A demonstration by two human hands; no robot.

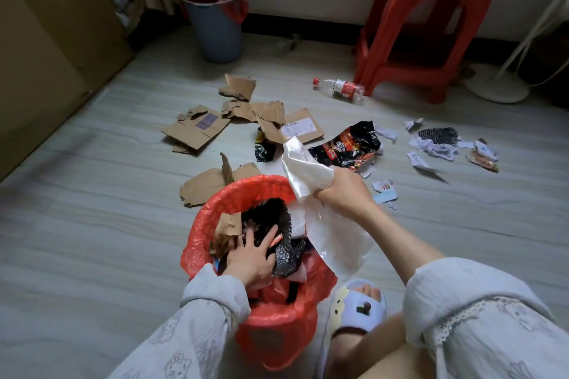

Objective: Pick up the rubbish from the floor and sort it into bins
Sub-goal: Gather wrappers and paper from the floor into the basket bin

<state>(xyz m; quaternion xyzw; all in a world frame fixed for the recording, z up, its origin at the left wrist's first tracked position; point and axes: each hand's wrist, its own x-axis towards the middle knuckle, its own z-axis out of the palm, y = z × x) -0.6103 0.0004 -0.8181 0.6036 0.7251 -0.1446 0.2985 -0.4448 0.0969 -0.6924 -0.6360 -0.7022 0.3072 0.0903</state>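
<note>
A bin lined with a red bag [203, 224] stands right in front of me, stuffed with black wrappers and a cardboard scrap. My left hand [251, 252] lies inside it, fingers spread, pressing on the rubbish. My right hand [341, 191] grips a white plastic bag [308, 169] at the bin's right rim; the bag's lower part hangs down beside the bin. On the floor beyond lie torn cardboard pieces [197, 129], a black and red snack wrapper [348, 144], a plastic bottle [338, 89] and paper scraps [431, 144].
A second bin, blue with a red liner [215, 28], stands by the far wall. A red plastic stool [431, 24] is at the back right, a white fan base [495, 88] beside it. A wooden cabinet [46, 55] runs along the left. My slippered foot [357, 308] is beside the near bin.
</note>
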